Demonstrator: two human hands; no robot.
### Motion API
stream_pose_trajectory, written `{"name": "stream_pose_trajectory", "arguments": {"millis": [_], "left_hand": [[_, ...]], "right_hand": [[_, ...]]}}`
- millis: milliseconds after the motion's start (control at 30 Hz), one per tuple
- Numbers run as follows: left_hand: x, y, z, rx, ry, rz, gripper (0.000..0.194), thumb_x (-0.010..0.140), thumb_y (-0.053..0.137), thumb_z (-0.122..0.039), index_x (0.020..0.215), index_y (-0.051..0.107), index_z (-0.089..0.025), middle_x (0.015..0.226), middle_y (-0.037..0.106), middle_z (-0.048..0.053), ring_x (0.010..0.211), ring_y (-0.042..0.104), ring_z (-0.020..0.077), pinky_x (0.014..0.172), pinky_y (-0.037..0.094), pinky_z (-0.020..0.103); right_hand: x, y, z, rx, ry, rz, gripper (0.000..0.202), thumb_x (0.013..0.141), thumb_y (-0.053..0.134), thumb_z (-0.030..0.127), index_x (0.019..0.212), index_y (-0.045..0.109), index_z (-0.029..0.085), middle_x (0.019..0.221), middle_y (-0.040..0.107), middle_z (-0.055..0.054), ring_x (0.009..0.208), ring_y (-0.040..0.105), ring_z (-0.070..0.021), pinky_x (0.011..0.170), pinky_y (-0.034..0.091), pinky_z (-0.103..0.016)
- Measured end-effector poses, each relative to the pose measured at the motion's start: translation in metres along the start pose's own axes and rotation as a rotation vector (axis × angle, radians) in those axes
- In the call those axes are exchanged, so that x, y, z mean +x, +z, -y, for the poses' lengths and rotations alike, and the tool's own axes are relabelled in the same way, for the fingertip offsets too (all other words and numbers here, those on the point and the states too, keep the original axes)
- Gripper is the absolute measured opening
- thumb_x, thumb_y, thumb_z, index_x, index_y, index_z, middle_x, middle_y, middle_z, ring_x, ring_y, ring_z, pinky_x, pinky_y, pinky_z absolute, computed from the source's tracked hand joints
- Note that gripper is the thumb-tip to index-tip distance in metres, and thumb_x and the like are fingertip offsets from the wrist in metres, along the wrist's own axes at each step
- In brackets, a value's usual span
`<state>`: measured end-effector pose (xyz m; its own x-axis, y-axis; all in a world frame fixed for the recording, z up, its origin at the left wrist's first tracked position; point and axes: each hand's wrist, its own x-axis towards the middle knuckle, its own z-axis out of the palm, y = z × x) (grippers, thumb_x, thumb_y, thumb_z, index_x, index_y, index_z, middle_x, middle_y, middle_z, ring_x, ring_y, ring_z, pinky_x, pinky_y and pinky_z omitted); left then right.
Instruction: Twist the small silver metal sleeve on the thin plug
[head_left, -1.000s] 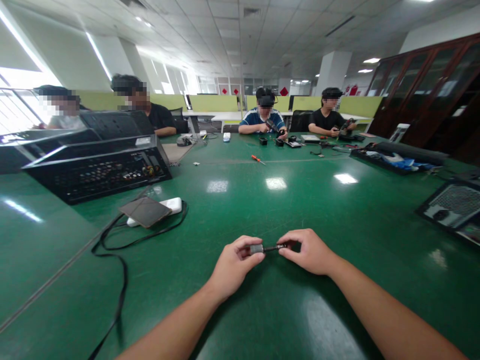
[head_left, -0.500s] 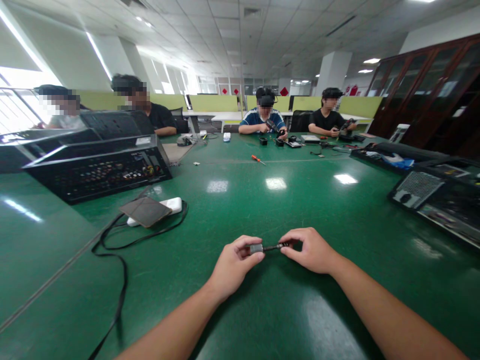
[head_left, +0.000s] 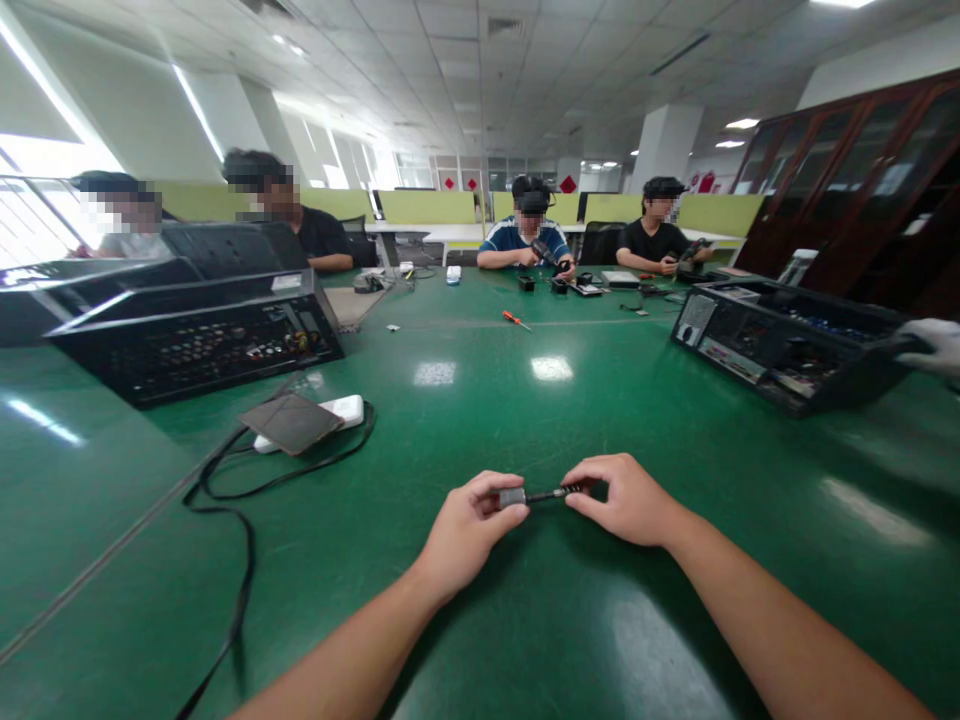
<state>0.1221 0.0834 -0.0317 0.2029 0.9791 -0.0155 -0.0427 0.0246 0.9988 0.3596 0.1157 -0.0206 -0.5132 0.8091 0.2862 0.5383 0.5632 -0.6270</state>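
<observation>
Just above the green tabletop, I hold a small slim piece (head_left: pixel 513 496) between my two hands. It has a grey block at its left end, a thin dark stem in the middle and a dark ribbed part at its right end; its exact kind I cannot make out. My left hand (head_left: pixel 469 530) pinches the grey block between thumb and fingers. At the other end, my right hand (head_left: pixel 626 502) has thumb and fingertips closed on the ribbed part, which they partly hide. The piece lies roughly level.
A computer case (head_left: pixel 787 345) is at the right, a gloved hand (head_left: pixel 934 345) at its edge. Another case (head_left: pixel 202 335) stands at the left. Nearby lie a white power strip (head_left: pixel 346 408), a dark plate (head_left: pixel 292 424) and a black cable (head_left: pixel 247 560). Farther off are a screwdriver (head_left: pixel 514 318) and several people.
The computer case at the right has been shifted and turned, and a gloved hand has come into view beside it. My right hand has moved very slightly right; my left hand stays put.
</observation>
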Motion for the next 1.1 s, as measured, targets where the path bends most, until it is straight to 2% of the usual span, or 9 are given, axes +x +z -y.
{"name": "stream_pose_trajectory", "arguments": {"millis": [467,633,900,1000,1100], "left_hand": [[0.000,0.000,0.001,-0.007,-0.009,-0.015,0.035,0.068,0.081,-0.028,0.099,0.069,-0.016,0.090,0.069,0.006,0.085,0.066,0.0214,0.086,0.049,0.035],[0.000,0.001,-0.001,-0.009,-0.016,-0.020,0.037,0.067,0.082,-0.028,0.100,0.069,-0.017,0.089,0.070,0.006,0.084,0.067,0.0218,0.085,0.050,0.035],[0.002,-0.002,0.001,0.002,-0.024,0.005,0.037,0.068,0.081,-0.027,0.101,0.068,-0.017,0.088,0.070,0.006,0.084,0.067,0.0212,0.082,0.049,0.033],[0.004,-0.003,0.003,-0.006,-0.026,0.034,0.039,0.069,0.081,-0.030,0.103,0.067,-0.016,0.087,0.070,0.006,0.082,0.066,0.0209,0.079,0.049,0.033],[0.004,0.000,0.004,0.005,-0.022,0.077,0.040,0.071,0.079,-0.035,0.104,0.066,-0.016,0.078,0.067,0.004,0.072,0.063,0.0179,0.068,0.049,0.029]], "right_hand": [[0.000,-0.005,0.000,-0.033,0.002,-0.001,0.017,0.080,0.064,0.024,0.093,0.074,0.020,0.084,0.073,-0.004,0.074,0.066,-0.0179,0.073,0.051,-0.029],[-0.003,-0.019,-0.005,-0.077,0.038,0.014,0.018,0.080,0.064,0.026,0.093,0.074,0.020,0.085,0.074,-0.004,0.074,0.067,-0.0184,0.073,0.051,-0.030],[-0.012,-0.063,-0.050,-0.136,0.244,-0.081,0.023,0.080,0.062,0.033,0.093,0.075,0.019,0.086,0.075,-0.006,0.075,0.069,-0.0206,0.069,0.052,-0.030],[-0.015,-0.070,-0.070,-0.094,0.314,-0.165,0.024,0.079,0.063,0.034,0.092,0.075,0.019,0.087,0.075,-0.006,0.077,0.069,-0.0216,0.070,0.053,-0.031],[-0.017,-0.071,-0.086,-0.016,0.403,-0.240,0.023,0.074,0.068,0.034,0.088,0.076,0.018,0.083,0.075,-0.007,0.075,0.069,-0.0231,0.071,0.052,-0.033]]}}
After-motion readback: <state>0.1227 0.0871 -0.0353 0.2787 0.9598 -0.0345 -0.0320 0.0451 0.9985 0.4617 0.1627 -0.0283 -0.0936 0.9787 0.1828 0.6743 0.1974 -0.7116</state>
